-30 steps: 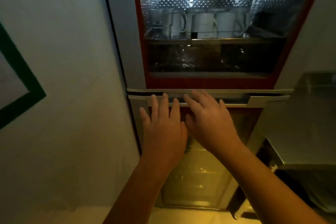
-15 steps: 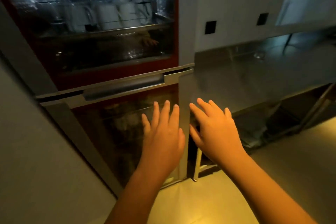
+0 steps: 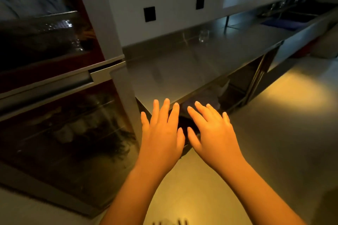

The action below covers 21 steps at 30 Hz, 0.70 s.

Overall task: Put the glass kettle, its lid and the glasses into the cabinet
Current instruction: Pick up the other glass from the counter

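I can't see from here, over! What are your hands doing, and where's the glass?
Left hand open, empty. Right hand open, empty. One glass stands far back on the steel counter. Cabinet doors look shut, so they're in the way.

Two hands (image 3: pixel 161 133), one glass (image 3: pixel 204 35), two black wall sockets (image 3: pixel 149 14), two cabinet doors (image 3: pixel 54 133).

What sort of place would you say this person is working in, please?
Most likely a commercial or staff kitchen: a long stainless-steel counter with a sink at its far end, and a glass-doored cabinet beside it.
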{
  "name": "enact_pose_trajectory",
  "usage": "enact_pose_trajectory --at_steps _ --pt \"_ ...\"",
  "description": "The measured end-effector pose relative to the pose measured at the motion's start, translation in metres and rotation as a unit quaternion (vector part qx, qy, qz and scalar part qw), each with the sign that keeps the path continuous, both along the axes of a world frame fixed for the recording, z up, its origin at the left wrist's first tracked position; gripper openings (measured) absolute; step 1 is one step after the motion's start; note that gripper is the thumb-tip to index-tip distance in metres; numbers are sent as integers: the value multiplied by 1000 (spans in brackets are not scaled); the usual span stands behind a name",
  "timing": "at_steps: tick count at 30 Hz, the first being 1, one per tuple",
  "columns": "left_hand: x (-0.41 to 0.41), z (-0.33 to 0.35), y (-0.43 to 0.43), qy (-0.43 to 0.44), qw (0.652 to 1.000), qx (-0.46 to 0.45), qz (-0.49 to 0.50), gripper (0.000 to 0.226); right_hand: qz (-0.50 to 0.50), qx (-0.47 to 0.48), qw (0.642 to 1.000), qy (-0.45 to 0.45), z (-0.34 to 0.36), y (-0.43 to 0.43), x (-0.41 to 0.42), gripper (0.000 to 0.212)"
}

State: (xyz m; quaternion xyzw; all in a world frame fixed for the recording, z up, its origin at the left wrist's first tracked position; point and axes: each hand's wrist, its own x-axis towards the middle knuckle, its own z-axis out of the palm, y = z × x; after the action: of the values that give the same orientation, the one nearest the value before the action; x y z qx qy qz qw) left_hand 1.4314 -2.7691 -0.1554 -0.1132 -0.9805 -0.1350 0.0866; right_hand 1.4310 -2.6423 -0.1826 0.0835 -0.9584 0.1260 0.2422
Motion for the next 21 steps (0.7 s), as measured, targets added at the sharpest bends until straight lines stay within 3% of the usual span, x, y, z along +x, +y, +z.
enact_pose_trajectory --at_steps 21 --pt "-256 2 143 -2 993 25 -115 58 -106 18 993 47 1 145 -230 60"
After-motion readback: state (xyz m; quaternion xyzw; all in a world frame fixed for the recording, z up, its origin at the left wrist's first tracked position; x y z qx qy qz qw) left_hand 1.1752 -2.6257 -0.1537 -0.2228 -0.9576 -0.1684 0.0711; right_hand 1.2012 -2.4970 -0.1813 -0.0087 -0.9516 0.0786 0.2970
